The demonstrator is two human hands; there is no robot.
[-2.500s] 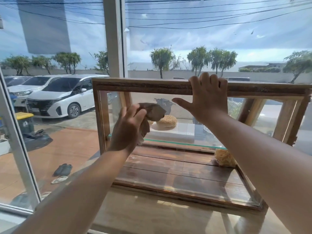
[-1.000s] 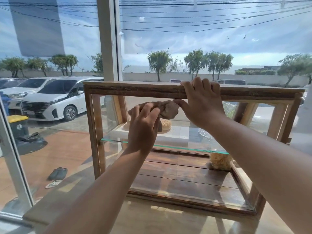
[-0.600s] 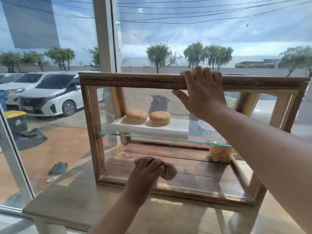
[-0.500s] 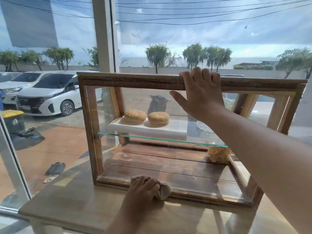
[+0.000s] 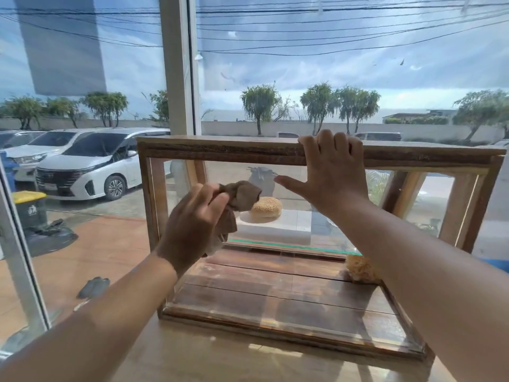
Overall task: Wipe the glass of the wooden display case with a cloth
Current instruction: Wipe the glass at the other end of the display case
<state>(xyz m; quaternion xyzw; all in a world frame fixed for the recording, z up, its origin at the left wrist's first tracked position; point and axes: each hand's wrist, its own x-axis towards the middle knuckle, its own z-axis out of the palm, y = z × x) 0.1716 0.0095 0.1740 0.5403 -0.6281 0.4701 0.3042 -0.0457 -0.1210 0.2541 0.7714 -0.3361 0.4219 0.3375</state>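
A pale wooden surface (image 5: pixel 192 359) fills the bottom of the view and runs up to a window at 9 o'clock. Sunlight falls across it in patches. Directly on it stands a wooden display case (image 5: pixel 275 151) with glass sides, its base frame flat on the wood from 6 o'clock out toward 4 o'clock. Inside the case, a glass shelf (image 5: pixel 297 245) at 12 o'clock carries a white slab (image 5: pixel 289 226), on which a sesame bun (image 5: pixel 266 207) sits. On the plank floor of the case, at 3 o'clock, lies a yellowish sponge-like lump (image 5: pixel 360 270).
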